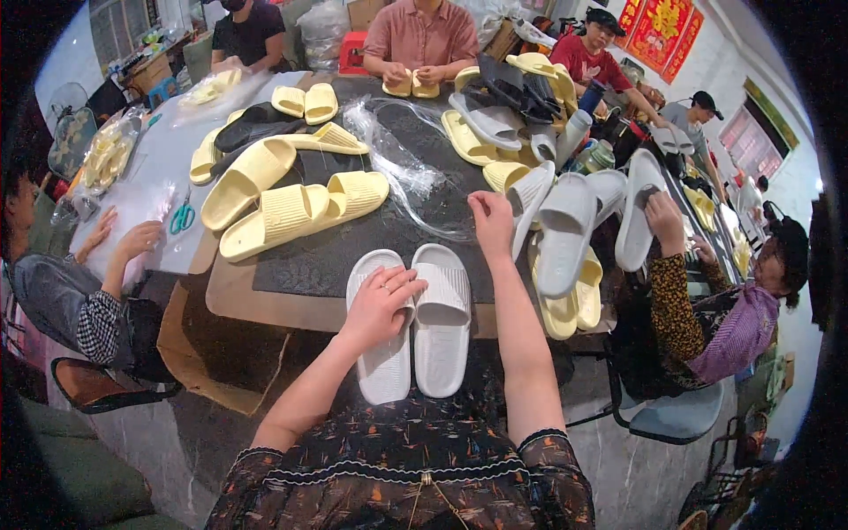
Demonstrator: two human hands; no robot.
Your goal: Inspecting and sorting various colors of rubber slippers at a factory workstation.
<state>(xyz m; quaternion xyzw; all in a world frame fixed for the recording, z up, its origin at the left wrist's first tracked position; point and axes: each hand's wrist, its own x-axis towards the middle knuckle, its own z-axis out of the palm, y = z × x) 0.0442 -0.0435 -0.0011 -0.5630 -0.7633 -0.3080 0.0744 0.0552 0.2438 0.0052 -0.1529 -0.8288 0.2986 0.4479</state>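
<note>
A pair of light grey slippers lies side by side at the table's near edge, toes away from me. My left hand (pixel 384 307) grips the strap of the left slipper (pixel 385 364), its fingers reaching over to the inner edge by the right slipper (pixel 442 336). Above the dark table mat, to the right of the pair, my right hand (pixel 492 221) is raised with its fingers pinched together. Anything between those fingertips is too small to make out. Clear plastic strands (pixel 408 168) lie loosely on the mat beyond the slippers.
Yellow slippers (pixel 265 208) are heaped at the left, and grey slippers (pixel 566 231) at the right. Teal scissors (pixel 181 219) lie on the left table. A co-worker's hand (pixel 664 219) holds a grey slipper at the right; other people sit around. An open cardboard box (pixel 216 344) stands below.
</note>
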